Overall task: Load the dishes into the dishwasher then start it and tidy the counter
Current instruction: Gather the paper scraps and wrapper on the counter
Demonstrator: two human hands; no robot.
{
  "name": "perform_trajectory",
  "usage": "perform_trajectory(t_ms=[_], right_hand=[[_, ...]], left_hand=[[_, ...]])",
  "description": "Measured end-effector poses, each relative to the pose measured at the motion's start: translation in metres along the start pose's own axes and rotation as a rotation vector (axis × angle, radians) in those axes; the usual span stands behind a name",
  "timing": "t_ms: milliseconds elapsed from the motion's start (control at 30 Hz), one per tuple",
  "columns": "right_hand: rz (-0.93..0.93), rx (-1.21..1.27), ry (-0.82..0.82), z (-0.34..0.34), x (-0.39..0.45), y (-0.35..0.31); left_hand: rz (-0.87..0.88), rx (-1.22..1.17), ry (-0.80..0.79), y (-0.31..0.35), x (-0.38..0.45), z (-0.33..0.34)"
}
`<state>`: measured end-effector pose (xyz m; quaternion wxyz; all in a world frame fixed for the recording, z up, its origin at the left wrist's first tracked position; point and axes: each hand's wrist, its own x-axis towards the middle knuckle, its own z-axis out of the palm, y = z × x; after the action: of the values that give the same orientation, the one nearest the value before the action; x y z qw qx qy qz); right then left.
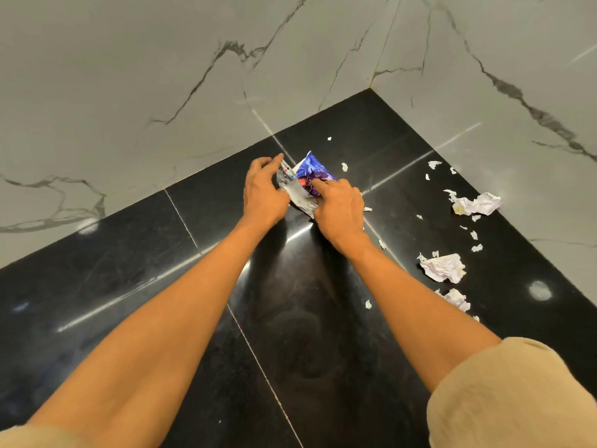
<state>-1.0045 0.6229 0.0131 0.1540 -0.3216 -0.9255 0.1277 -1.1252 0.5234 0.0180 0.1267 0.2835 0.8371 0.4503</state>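
Note:
A crumpled blue and silver snack wrapper (308,171) lies on the black stone counter (161,286) near its back corner. My left hand (264,192) grips the wrapper's silver left edge between thumb and fingers. My right hand (339,205) holds the wrapper's right side, with the index finger stretched onto the blue foil. Both forearms reach forward across the counter. The lower part of the wrapper is hidden under my hands.
Crumpled white paper balls (478,204), (444,267), (457,299) and several small paper scraps (344,166) are scattered along the counter's right side. Grey marble walls (129,92) enclose the counter at the back and right, meeting at a corner.

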Motion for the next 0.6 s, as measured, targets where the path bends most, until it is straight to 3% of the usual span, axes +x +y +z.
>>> perform_trajectory(t_ms=[200,300,400,500,600], right_hand=[[0.136,0.171,-0.142,-0.019,-0.008,0.009],[0.145,0.257,-0.248,-0.03,-0.014,0.019],[0.189,0.5,-0.345,-0.037,-0.025,0.033],[0.263,0.687,-0.444,-0.044,-0.03,0.038],[0.322,0.687,-0.317,-0.048,-0.029,0.036]], left_hand=[[0.528,0.383,-0.074,0.0,-0.023,-0.008],[0.771,0.567,-0.213,-0.006,-0.037,-0.008],[0.743,0.65,-0.308,-0.006,-0.048,-0.003],[0.614,0.494,-0.367,0.0,-0.052,0.0],[0.499,0.422,-0.383,0.01,-0.044,0.001]])
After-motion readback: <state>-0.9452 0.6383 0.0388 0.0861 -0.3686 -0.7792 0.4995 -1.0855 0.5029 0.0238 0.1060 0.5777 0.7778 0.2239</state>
